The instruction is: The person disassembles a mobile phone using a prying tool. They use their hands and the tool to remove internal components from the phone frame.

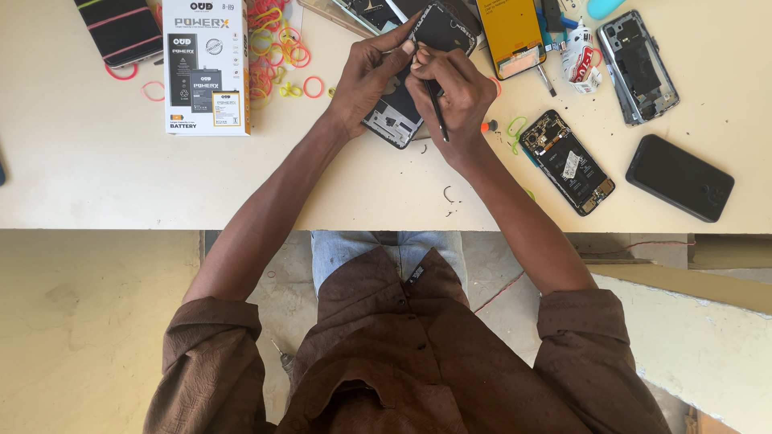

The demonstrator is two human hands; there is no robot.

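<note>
Sleeves of a brown shirt (418,362) fill the near edge, forearms reaching out over the cream table (121,177). Right hand (452,92) is clenched around a thin dark tool (437,108), its tip down on the opened phone (402,104). Left hand (366,76) grips that phone's left edge, pinning it at the table's middle. Off to the right sit another opened phone (567,161) and a closed black one (679,177). Left, a white battery box (207,68). Beyond, coloured rubber bands (277,48), a yellow battery (513,32), possibly a glue tube (579,56) — hard to tell.
</note>
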